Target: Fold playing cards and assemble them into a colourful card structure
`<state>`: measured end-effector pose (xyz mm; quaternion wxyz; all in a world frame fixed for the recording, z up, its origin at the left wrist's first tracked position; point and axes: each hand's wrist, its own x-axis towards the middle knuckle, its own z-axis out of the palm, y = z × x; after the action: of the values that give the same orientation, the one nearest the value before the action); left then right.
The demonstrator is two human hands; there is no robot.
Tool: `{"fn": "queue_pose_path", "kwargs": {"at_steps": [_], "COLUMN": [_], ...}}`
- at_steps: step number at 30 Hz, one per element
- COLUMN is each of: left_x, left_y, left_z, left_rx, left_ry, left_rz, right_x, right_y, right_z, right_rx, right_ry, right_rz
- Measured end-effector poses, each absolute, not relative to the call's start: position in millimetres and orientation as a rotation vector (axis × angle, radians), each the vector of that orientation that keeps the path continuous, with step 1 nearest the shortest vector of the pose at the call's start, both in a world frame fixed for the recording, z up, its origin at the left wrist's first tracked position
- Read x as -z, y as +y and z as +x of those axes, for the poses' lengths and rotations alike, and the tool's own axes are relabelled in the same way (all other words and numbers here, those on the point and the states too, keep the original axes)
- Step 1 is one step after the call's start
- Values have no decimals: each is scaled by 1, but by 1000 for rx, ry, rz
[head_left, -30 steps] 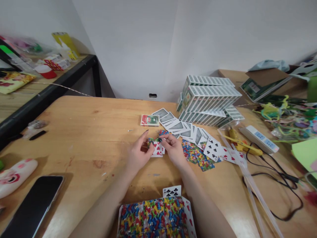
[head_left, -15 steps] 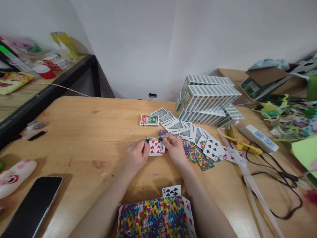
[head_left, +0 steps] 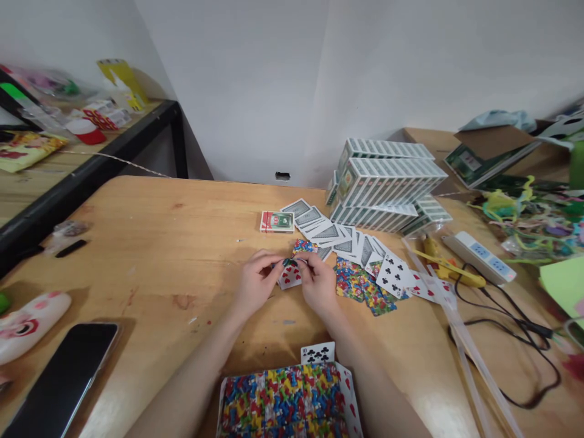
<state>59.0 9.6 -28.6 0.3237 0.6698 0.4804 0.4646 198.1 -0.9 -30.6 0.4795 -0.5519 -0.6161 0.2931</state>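
A playing card with red hearts (head_left: 290, 278) is pinched at its upper edge between my left hand (head_left: 259, 283) and my right hand (head_left: 318, 283), whose thumbs nearly meet. Close behind my right hand lie grey-backed cards (head_left: 345, 238) fanned across the table, with colourful-backed cards (head_left: 349, 280) and a clubs card (head_left: 392, 275) beside them. Below my hands, near the bottom edge, is a panel of colourful patterned cards (head_left: 283, 398). A ten of clubs (head_left: 318, 353) sticks out at its top, and hearts cards (head_left: 349, 398) run along its right side.
A red and green card box (head_left: 277, 222) sits beyond my hands. Striped boxes (head_left: 390, 182) are stacked at the back right. A power strip (head_left: 479, 257), yellow glue gun (head_left: 449, 267) and black cables are on the right. At the left lies a phone (head_left: 64, 380).
My hands have drawn closer together over the hearts card, the fingers now covering more of its top edge. The card is slightly tilted. The view has shifted a little.
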Motion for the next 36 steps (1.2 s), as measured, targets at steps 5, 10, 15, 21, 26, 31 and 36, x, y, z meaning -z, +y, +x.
{"fn": "queue_pose_path", "kwargs": {"at_steps": [5,10,15,21,26,31,36], "left_x": [29,31,30,33,33,32,33], "left_y": [9,9,8,10,9,7,7], "left_z": [60,61,62,62,61,62,63], "left_rx": [-1154,-1149,-1150,-1150,-1177,-1134,-1136], "left_ry": [1241,1293,1293,1248,1245,1242,1374], "left_rz": [1752,1727,1708,1706,1662,1517,1624], "right_x": [34,33,34,36,38,40,40], "right_y": [0,-1,-1,0,0,2,3], "right_z": [200,199,200,200,200,201,199], "right_rx": [-650,-627,-622,-626,-662,-732,-841], "right_ry": [-1516,-1498,-1475,-1452,-1425,-1347,-1338], "right_rz": [-1386,-1428,-1452,-1472,-1480,-1434,-1418]}}
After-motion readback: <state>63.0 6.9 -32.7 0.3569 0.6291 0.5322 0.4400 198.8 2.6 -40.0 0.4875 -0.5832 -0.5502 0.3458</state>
